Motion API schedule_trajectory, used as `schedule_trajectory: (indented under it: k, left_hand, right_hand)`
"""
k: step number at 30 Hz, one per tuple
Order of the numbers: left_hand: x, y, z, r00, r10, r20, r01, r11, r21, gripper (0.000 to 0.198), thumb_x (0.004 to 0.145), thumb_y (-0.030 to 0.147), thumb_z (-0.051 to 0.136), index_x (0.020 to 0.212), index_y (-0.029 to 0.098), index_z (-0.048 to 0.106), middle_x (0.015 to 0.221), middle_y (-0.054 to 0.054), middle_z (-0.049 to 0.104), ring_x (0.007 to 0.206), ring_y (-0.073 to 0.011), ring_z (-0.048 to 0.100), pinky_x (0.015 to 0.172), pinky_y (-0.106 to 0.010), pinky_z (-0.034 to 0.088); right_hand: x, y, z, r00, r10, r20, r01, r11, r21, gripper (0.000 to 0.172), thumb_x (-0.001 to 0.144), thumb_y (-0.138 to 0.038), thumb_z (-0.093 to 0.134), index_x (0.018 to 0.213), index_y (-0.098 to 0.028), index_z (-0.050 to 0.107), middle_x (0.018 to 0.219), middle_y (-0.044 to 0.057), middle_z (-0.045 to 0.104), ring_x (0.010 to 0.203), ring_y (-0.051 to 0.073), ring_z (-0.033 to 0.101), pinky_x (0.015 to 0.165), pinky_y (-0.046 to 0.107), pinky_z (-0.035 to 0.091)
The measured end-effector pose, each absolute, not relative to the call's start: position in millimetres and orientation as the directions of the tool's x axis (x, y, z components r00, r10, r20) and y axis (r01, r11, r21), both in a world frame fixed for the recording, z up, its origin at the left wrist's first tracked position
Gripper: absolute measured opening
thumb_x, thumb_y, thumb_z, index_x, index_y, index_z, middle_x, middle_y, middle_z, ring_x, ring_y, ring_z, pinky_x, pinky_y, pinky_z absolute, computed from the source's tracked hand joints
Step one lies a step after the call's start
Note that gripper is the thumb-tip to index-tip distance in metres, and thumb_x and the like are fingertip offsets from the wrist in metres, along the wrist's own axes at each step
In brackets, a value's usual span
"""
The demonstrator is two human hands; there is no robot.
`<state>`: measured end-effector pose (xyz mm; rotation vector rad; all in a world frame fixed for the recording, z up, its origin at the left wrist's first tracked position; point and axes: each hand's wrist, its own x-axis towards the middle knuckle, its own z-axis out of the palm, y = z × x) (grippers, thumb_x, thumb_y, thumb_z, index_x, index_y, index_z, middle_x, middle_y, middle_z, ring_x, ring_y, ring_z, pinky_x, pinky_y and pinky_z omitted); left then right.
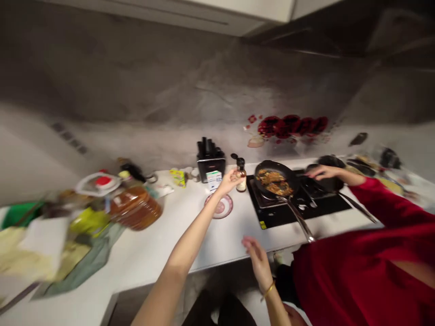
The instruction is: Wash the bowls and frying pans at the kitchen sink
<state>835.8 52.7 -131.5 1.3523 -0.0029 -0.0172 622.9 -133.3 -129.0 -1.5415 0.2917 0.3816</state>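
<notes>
My left hand reaches far out over the counter, its fingers closed around a small brown glass seasoning bottle. The bottle stands upright near the stove, and its black flip cap appears raised. Lower down, at the counter's front edge, my right hand hangs slightly blurred, fingers stretched out and holding nothing. Beneath my left wrist lies a small pink-and-white plate. Right of the bottle, a dark frying pan with browned food in it rests on the black cooktop.
A person in a red top stands close on my right, one hand over a second pan. Behind the plate is a knife block. At left are a large oil jug, bags and cloths. The frying pan's handle overhangs the edge.
</notes>
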Motion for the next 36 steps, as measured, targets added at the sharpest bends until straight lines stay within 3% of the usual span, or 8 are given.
schedule_trajectory:
  k: [2,4,6,9,18,22,27,36]
  left_hand:
    - [782.6,91.3,-122.9,0.987,-0.149,-0.065,0.099,0.230,0.968,0.064,0.063,0.034,0.081,0.118,0.015,0.055,0.109,-0.011,0.066,0.101,-0.0209,0.063,0.092,-0.037,0.047]
    - [725.9,126.2,-113.8,0.943,-0.307,-0.125,0.199,0.222,0.954,0.062,0.064,0.034,0.082,0.118,0.014,0.058,0.108,-0.011,0.066,0.099,-0.0205,0.063,0.090,-0.036,0.047]
    - [673.3,155.9,-106.2,0.914,-0.372,-0.164,0.258,0.219,0.941,0.060,0.066,0.034,0.081,0.118,0.015,0.059,0.104,-0.010,0.066,0.095,-0.0186,0.063,0.087,-0.033,0.047]
    - [611.7,192.9,-101.2,0.949,-0.237,-0.210,0.269,0.253,0.929,0.057,0.067,0.037,0.080,0.115,0.015,0.060,0.096,-0.007,0.066,0.088,-0.0157,0.062,0.082,-0.030,0.047]
    - [518.4,267.5,-141.0,0.970,0.075,-0.233,0.183,0.410,0.894,0.053,0.068,0.037,0.079,0.113,0.014,0.061,0.109,-0.012,0.067,0.100,-0.0203,0.062,0.091,-0.033,0.045]
    - [523.9,289.4,-170.3,0.956,0.132,-0.260,0.218,0.270,0.938,0.072,0.071,0.046,0.074,0.131,0.014,0.050,0.127,-0.017,0.059,0.119,-0.0284,0.055,0.102,-0.044,0.040]
    - [535.5,312.0,-209.1,0.856,0.439,-0.274,0.328,-0.051,0.943,0.081,0.073,0.050,0.068,0.141,0.017,0.040,0.151,-0.015,0.035,0.140,-0.0297,0.029,0.117,-0.048,0.018]
    - [453.3,299.7,-277.3,0.403,0.836,-0.372,0.435,0.182,0.882,0.056,0.081,0.056,0.055,0.120,0.015,0.054,0.120,-0.015,0.063,0.108,-0.0245,0.061,0.099,-0.043,0.045]
  right_hand:
    - [667.9,-111.5,-120.2,0.940,0.169,-0.296,-0.295,-0.030,-0.955,0.054,0.076,-0.057,0.064,0.115,-0.021,0.061,0.129,0.012,0.057,0.122,0.027,0.049,0.103,0.042,0.038]
    - [707.9,-76.3,-109.6,0.885,0.433,-0.170,-0.198,0.020,-0.980,0.065,0.071,-0.052,0.072,0.126,-0.024,0.052,0.140,0.010,0.047,0.129,0.026,0.043,0.106,0.043,0.036]
    - [731.0,-32.6,-99.7,0.724,0.684,-0.095,-0.190,0.065,-0.980,0.066,0.065,-0.046,0.078,0.122,-0.024,0.053,0.132,0.010,0.054,0.122,0.025,0.049,0.104,0.044,0.039]
    - [729.5,32.6,-92.7,0.532,0.844,-0.070,-0.241,0.072,-0.968,0.057,0.065,-0.040,0.080,0.114,-0.023,0.056,0.112,0.009,0.064,0.107,0.023,0.059,0.097,0.042,0.045]
    - [658.9,145.7,-140.2,0.461,0.886,-0.040,-0.179,0.049,-0.983,0.048,0.072,-0.037,0.075,0.115,-0.022,0.061,0.108,0.007,0.068,0.099,0.021,0.066,0.092,0.038,0.052]
    - [662.1,164.5,-177.4,0.574,0.818,-0.032,-0.119,0.045,-0.992,0.046,0.072,-0.038,0.073,0.114,-0.022,0.062,0.108,0.008,0.068,0.099,0.021,0.065,0.093,0.039,0.052]
    - [723.3,207.6,-225.7,0.783,0.622,-0.005,0.001,-0.009,-1.000,0.066,0.065,-0.040,0.074,0.124,-0.022,0.051,0.110,0.009,0.062,0.086,0.018,0.064,0.079,0.035,0.056]
    - [796.4,326.4,-316.1,0.770,0.638,0.015,0.138,-0.144,-0.980,0.046,0.063,-0.040,0.059,0.101,-0.015,0.057,0.107,0.013,0.060,0.089,0.019,0.060,0.075,0.035,0.054]
